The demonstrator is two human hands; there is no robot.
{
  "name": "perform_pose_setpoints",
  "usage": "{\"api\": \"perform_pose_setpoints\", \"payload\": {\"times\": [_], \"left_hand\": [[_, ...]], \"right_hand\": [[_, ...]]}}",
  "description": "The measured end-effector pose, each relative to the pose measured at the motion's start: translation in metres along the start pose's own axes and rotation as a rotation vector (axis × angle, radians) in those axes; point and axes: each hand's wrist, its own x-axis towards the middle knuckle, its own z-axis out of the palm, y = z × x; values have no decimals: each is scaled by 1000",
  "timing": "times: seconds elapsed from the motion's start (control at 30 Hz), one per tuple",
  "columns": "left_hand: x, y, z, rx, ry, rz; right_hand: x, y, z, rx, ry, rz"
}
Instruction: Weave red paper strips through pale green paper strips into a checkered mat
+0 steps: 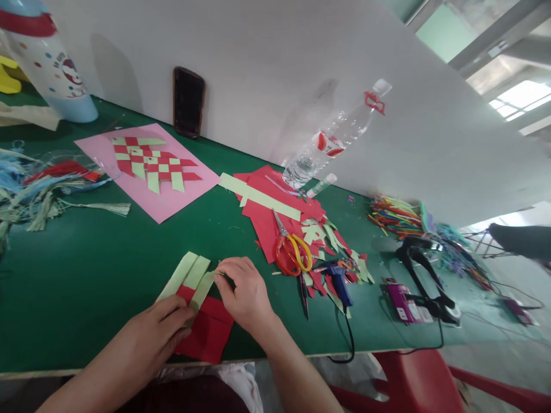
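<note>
I have the thumb and forefinger of my right hand (pixel 246 292) pinching the upper end of one narrow pale green paper strip (pixel 203 292), which slants across a flat red paper sheet (pixel 209 335) on the green worktop (pixel 107 287). My left hand (pixel 166 324) lies at about ten o'clock on that sheet, fingers close together and bent over the lower part of the strip; I cannot tell whether its thumb closes underneath. Two more pale green paper strips (pixel 189 274) lie side by side at eleven o'clock, their upper ends unheld. If I tug too hard with the right, the thin paper could crease or tear where I pinch it; if my left fingers lift, the neighbouring strips could skew. The red sheet reaches to the worktop's near edge at six o'clock, so a careless pull or a brush of my forearm could slide it off. Between one and two o'clock, well apart, lie scissors with orange and yellow handles (pixel 289 236), and past two a blue glue gun (pixel 340 284) with a black cord (pixel 351 332); an outward sweep of my right arm might snag that cord and drag the gun.
</note>
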Motion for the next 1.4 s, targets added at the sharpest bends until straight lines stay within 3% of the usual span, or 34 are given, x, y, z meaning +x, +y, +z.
{"api": "perform_pose_setpoints", "payload": {"times": [0.13,0.43,0.63,0.8,1.03,1.4], "left_hand": [[-2,1,1,0,60,-3],[2,12,-9,73,-13,31],[-4,10,0,-13,12,-46],[-4,7,0,-109,24,-97],[4,6,-16,-345,-139,-425],[5,6,-25,-399,-141,-437]], "right_hand": [[-5,1,-1,28,71,-66],[-6,-1,1,0,171,-113],[-16,-7,-9,-117,187,-150],[-25,-7,-9,-47,188,-129],[-22,1,4,55,152,-87],[-21,10,17,125,184,-62]]}}
